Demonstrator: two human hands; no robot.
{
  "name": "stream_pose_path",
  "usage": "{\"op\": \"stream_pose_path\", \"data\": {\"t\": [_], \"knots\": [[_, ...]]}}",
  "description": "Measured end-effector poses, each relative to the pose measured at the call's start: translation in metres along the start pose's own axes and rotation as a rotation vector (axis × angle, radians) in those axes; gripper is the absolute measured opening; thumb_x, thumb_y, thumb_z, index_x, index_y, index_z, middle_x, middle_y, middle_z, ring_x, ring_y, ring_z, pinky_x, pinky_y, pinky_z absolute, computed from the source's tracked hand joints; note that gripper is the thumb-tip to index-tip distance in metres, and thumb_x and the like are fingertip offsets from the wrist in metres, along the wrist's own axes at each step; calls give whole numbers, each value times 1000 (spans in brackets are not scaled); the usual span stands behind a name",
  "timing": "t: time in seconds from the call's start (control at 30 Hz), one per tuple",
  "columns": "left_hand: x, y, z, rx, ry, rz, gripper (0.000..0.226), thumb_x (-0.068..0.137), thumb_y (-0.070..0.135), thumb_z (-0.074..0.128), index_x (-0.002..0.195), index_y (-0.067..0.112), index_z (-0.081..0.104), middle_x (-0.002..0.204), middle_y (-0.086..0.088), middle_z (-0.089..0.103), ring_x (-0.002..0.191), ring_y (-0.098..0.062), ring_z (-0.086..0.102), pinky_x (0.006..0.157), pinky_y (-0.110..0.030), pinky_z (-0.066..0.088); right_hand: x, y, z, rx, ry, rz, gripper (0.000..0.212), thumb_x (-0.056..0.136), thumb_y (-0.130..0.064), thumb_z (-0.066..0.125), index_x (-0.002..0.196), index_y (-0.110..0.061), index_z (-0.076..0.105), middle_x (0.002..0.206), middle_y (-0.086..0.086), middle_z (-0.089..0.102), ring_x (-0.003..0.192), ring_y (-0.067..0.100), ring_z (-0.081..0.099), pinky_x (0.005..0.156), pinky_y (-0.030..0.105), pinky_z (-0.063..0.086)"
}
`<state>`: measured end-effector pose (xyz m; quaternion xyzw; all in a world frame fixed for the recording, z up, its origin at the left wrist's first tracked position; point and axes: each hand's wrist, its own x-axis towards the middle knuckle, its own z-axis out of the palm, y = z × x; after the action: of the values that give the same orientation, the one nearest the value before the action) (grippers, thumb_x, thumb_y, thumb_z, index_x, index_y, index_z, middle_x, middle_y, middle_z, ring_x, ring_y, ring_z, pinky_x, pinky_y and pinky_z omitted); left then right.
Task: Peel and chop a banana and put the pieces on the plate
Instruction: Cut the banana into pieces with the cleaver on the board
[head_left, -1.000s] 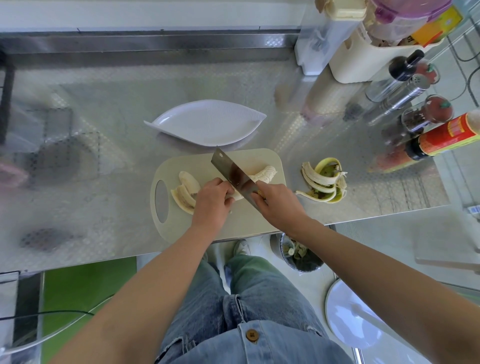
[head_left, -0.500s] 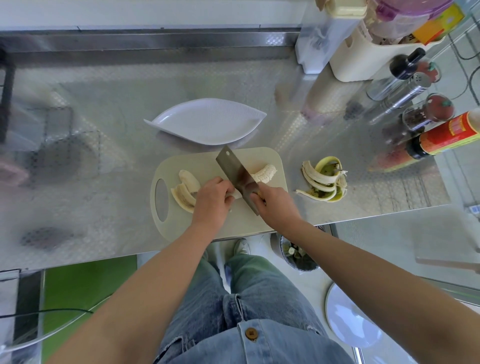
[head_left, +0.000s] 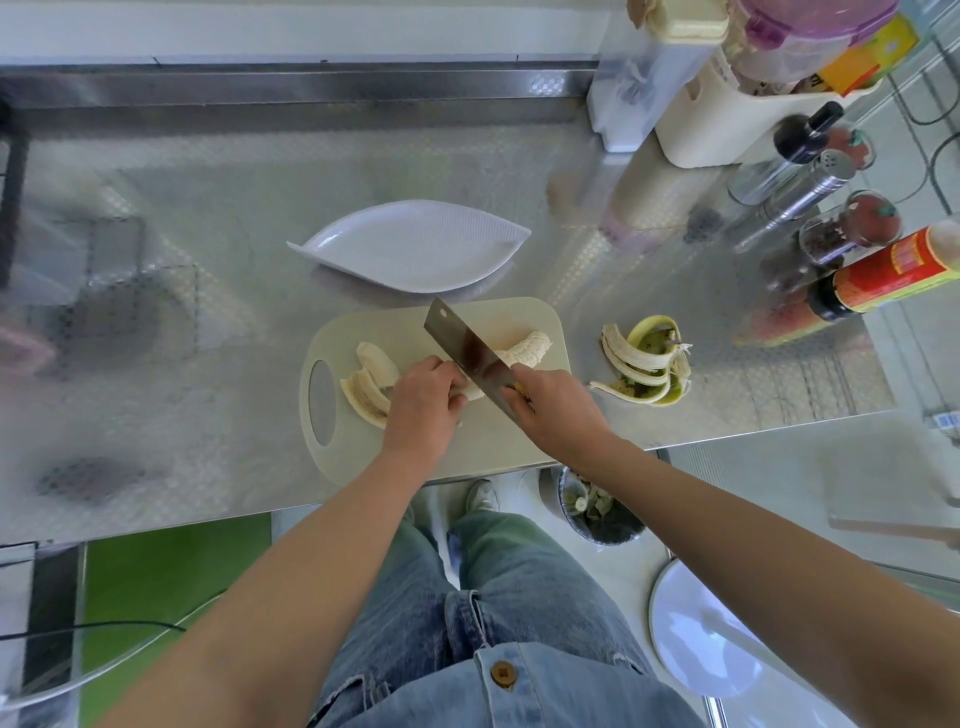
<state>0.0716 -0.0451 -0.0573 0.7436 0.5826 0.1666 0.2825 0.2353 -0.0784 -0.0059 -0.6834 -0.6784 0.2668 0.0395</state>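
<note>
At front edge of steel counter (head_left: 208, 218), approx. mid-length: cutting board (head_left: 467, 447), grip hole at its left end. Across board's right half: peeled banana (head_left: 527, 349), free end toward back right corner. Near end under left hand (head_left: 421, 410), fingers curled over fruit & pinning it to board. Wrapped round handle of knife (head_left: 467, 348): right hand (head_left: 558, 410), fist tight, handle mostly hidden. Broad blade slanting up-left over banana btwn both hands, flat side showing, tip toward board's back edge; contact w/ fruit unclear. By board's left end, next to grip hole: cut pieces (head_left: 371, 387), two long strips touching each other, just left of left hand. Just behind board's back edge: white leaf-shaped plate (head_left: 415, 249). Right of board, near counter's front edge & apart from board: peel (head_left: 644, 369) in a loose heap. Crowded at counter's back right corner: bottles (head_left: 800, 145), shakers, cream caddy (head_left: 717, 119). On floor below front edge, under right forearm: small bin (head_left: 602, 514) w/ scraps.
</note>
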Motion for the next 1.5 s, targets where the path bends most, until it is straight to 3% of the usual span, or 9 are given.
{"op": "stream_pose_path", "data": {"t": [0.4,0.67,0.87,1.1,1.23,1.5], "knots": [[-1,1,0,-1,10,1,10,75,2,73,80,8,69,81,-7,62,77,-22,56,68,-27,40,-1,-2,2,-29,-41,-9,19,99,-27,41,89,-13,49,75,8,56,62,22,46,54,29,35],[1,0,1,-22,-7,5,12,74,2,74,82,10,69,83,-5,63,76,-22,57,70,-30,44,3,-3,12,103,6,118,23,98,-26,45,97,-5,55,76,11,56,68,29,51,58,33,39],[-1,0,1,-10,7,17,13,72,-1,73,79,9,68,81,-7,62,75,-24,57,67,-33,45,1,-1,4,86,66,38,23,97,-27,46,92,-6,55,74,15,60,66,33,53,59,40,45],[0,1,0,9,8,19,12,73,-1,73,80,9,69,81,-7,63,75,-25,58,66,-31,43,2,2,0,-33,0,-10,22,97,-28,43,100,-10,56,84,15,62,72,33,52,58,34,35],[1,0,0,9,7,19,11,74,0,72,81,8,70,81,-8,64,75,-25,58,67,-34,47,4,2,0,-31,-16,-17,23,98,-29,42,104,-12,57,84,14,63,73,31,55,59,35,41],[1,-1,0,-2,-4,24,11,75,2,73,81,9,69,80,-5,63,74,-22,57,67,-35,48,2,2,10,39,-40,45,20,98,-27,44,89,-10,50,73,9,54,66,28,50,59,35,41]]}}
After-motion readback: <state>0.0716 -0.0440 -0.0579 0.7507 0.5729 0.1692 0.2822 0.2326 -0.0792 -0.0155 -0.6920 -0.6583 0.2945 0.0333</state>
